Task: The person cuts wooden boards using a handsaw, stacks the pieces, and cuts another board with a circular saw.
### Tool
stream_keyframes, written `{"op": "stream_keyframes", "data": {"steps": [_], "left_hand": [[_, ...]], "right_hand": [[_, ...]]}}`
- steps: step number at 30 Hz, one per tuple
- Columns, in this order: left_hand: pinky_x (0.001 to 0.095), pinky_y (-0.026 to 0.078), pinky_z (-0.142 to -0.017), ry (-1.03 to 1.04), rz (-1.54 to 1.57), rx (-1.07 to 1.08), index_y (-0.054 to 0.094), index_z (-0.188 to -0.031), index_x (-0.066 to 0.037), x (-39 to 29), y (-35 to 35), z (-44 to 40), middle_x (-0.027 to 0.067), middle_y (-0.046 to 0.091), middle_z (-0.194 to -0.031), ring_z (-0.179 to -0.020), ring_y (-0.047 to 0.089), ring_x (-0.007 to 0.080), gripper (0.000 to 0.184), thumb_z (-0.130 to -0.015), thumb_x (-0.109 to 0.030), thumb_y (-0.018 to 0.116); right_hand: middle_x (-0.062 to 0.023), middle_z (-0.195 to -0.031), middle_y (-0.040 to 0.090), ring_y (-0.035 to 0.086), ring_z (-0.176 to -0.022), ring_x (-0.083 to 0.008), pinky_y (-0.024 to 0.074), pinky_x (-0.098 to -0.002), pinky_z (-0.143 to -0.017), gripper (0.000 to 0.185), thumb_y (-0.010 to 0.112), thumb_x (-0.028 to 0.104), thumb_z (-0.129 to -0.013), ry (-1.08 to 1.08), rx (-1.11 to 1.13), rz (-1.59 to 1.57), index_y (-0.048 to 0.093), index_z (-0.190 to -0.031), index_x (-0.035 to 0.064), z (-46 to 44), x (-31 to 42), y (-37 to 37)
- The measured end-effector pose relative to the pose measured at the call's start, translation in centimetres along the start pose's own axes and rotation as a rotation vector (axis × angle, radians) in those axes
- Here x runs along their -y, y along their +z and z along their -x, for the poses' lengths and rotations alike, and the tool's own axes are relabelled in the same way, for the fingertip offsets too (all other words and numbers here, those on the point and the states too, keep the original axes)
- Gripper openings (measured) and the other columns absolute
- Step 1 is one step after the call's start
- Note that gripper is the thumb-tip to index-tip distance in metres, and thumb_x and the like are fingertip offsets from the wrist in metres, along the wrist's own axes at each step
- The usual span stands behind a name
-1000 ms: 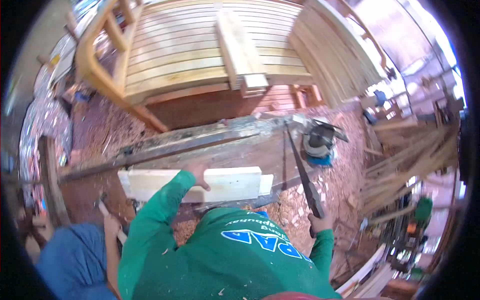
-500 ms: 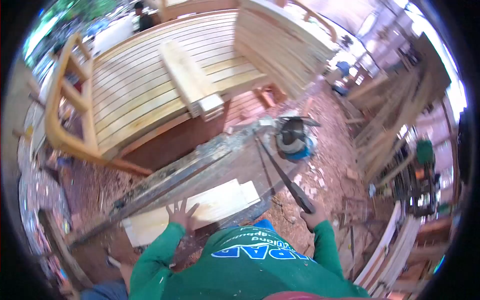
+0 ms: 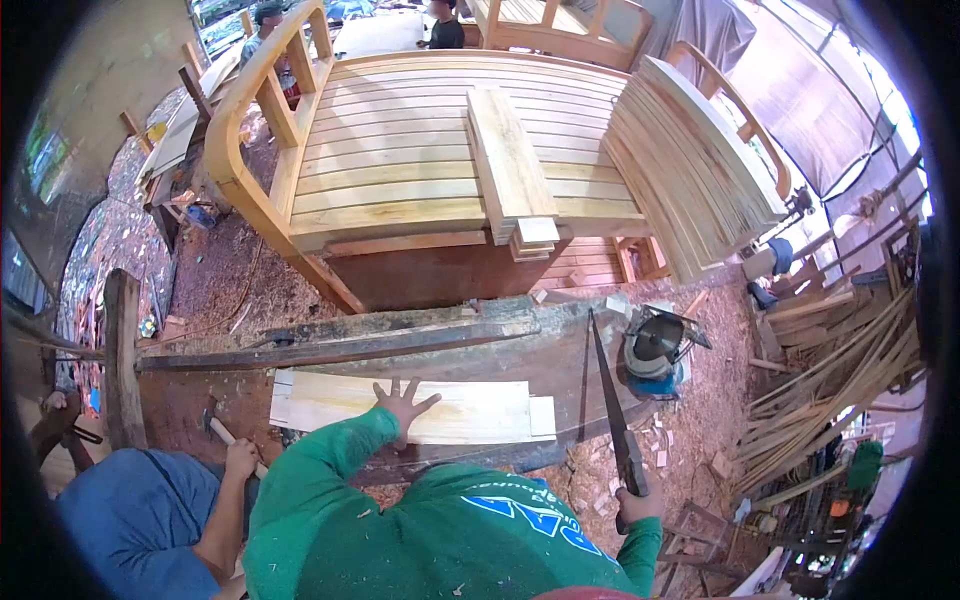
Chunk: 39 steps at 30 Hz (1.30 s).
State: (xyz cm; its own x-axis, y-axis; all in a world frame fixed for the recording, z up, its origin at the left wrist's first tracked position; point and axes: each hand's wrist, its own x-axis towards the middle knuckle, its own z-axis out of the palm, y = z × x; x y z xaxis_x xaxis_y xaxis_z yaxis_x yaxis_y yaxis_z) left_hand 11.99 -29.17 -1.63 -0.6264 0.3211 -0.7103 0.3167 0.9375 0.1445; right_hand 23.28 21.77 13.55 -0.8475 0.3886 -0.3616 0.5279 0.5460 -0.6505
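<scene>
My splayed left hand [image 3: 405, 408] seemingly steadied the board [image 3: 475, 412]; my right hand [image 3: 638, 503] gripped the saw [image 3: 613, 412], its alignment apparently needed next.

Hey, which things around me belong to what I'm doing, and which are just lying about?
Likely in the job:
- handsaw, gripped in your right hand
- pale board, flat under your spread left hand
- workbench, beneath the board

Apparently just lying about:
- circular saw, untouched
- small board stack on the slatted frame
- larger plank stack
- loose timber strips, far right
</scene>
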Motion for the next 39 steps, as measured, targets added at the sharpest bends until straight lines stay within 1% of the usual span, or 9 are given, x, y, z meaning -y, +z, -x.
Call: {"op": "stream_keyframes", "data": {"steps": [8, 9, 12, 17, 20, 23, 28, 29, 39], "left_hand": [[0.0487, 0.027, -0.126, 0.305, 0.247, 0.231, 0.008, -0.168, -0.04, 6.6, -0.3, -6.3, 0.0307, 0.01, -0.171, -0.155, 0.022, 0.049, 0.148, -0.049, -0.039, 0.096], [0.0444, 0.033, -0.124, 0.29, 0.27, 0.186, 0.03, -0.165, -0.034, 6.5, -2.3, -4.5, 0.0299, 0.025, -0.168, -0.154, 0.031, 0.0404, 0.13, -0.053, -0.036, 0.095], [0.0412, 0.04, -0.12, 0.315, 0.51, 0.137, 0.05, -0.157, -0.028, 9.7, -2.5, -4.6, 0.0214, 0.05, -0.157, -0.144, 0.049, 0.0343, 0.107, -0.059, -0.034, 0.093], [0.0494, 0.045, -0.109, 0.066, 0.516, -0.189, 0.063, -0.141, -0.017, 7.5, -4.9, -0.9, 0.0162, 0.064, -0.14, -0.127, 0.061, 0.0367, 0.083, -0.063, -0.038, 0.086], [0.0505, 0.043, -0.108, -0.066, 0.279, -0.55, 0.058, -0.139, -0.013, 3.4, -3.9, 0.0, 0.0103, 0.059, -0.147, -0.137, 0.053, 0.0303, 0.078, -0.067, -0.031, 0.085], [0.0515, 0.037, -0.114, -0.082, 0.088, -0.636, 0.055, -0.142, -0.012, 2.6, -2.2, -1.7, 0.0053, 0.05, -0.156, -0.147, 0.043, 0.0261, 0.08, -0.071, -0.03, 0.086], [0.0559, 0.025, -0.124, -0.065, 0.095, -0.548, 0.051, -0.149, -0.015, 3.3, -2.6, -1.5, 0.0024, 0.046, -0.161, -0.155, 0.033, 0.0267, 0.082, -0.076, -0.028, 0.084], [0.0567, 0.022, -0.125, -0.066, 0.09, -0.547, 0.051, -0.149, -0.015, 3.5, -2.3, -1.6, 0.0025, 0.046, -0.161, -0.155, 0.032, 0.0267, 0.081, -0.076, -0.028, 0.084], [0.0597, 0.022, -0.125, -0.262, -0.008, -0.633, 0.055, -0.145, -0.016, 6.3, -4.3, -1.7, -0.0017, 0.049, -0.16, -0.153, 0.038, 0.0281, 0.075, -0.077, -0.023, 0.084]], "right_hand": [[-0.0123, -0.11, 0.075, 0.071, -0.101, -0.0233, 0.0541, -0.0365, -0.094, 0.061, 0.079, 0.004, -0.071, 0.034, 0.026, 0.001, 0.067, -0.13, 0.0009, -1.2, -1.4, -0.7], [-0.0125, -0.11, 0.075, 0.072, -0.101, -0.0238, 0.0544, -0.0372, -0.093, 0.061, 0.08, 0.005, -0.07, 0.018, -0.009, -0.002, 0.068, -0.13, 0.0014, -1.1, -1.8, -0.6], [-0.0108, -0.112, 0.073, 0.07, -0.1, -0.0227, 0.0551, -0.0374, -0.09, 0.067, 0.082, 0.004, -0.073, -0.007, -0.02, 0.089, 0.062, -0.136, 0.0003, -1.8, -3.0, -1.0], [-0.012, -0.118, 0.072, 0.069, -0.107, -0.0229, 0.0536, -0.0359, -0.097, 0.07, 0.082, 0.004, -0.075, 0.012, 0.028, 0.183, 0.059, -0.14, -0.0038, -2.1, -4.3, -1.0], [-0.0089, -0.104, 0.07, 0.066, -0.089, -0.0187, 0.053, -0.0346, -0.08, 0.058, 0.081, 0.008, -0.077, 0.002, 0.02, 0.068, 0.063, -0.132, -0.0005, -2.5, -5.3, -0.6], [0.0004, -0.085, 0.064, 0.058, -0.064, -0.0108, 0.0497, -0.0286, -0.055, 0.046, 0.077, -0.001, -0.081, -0.066, -0.02, 0.058, 0.065, -0.126, 0.0026, -2.0, -5.6, -0.1], [-0.0009, -0.085, 0.065, 0.058, -0.063, -0.0108, 0.0494, -0.0289, -0.054, 0.049, 0.079, -0.001, -0.081, -0.01, 0.019, 0.037, 0.065, -0.128, 0.0022, -1.3, -2.1, -0.6], [-0.0087, -0.111, 0.073, 0.068, -0.103, -0.016, 0.0523, -0.0314, -0.092, 0.061, 0.078, 0.0, -0.078, 0.023, 0.048, -0.008, 0.062, -0.137, -0.0012, -1.3, -1.6, -1.0], [-0.0085, -0.114, 0.073, 0.069, -0.104, -0.017, 0.0526, -0.032, -0.093, 0.059, 0.077, 0.0, -0.078, 0.031, 0.073, 0.036, 0.063, -0.135, -0.0008, -0.3, 1.6, -1.1]]}}
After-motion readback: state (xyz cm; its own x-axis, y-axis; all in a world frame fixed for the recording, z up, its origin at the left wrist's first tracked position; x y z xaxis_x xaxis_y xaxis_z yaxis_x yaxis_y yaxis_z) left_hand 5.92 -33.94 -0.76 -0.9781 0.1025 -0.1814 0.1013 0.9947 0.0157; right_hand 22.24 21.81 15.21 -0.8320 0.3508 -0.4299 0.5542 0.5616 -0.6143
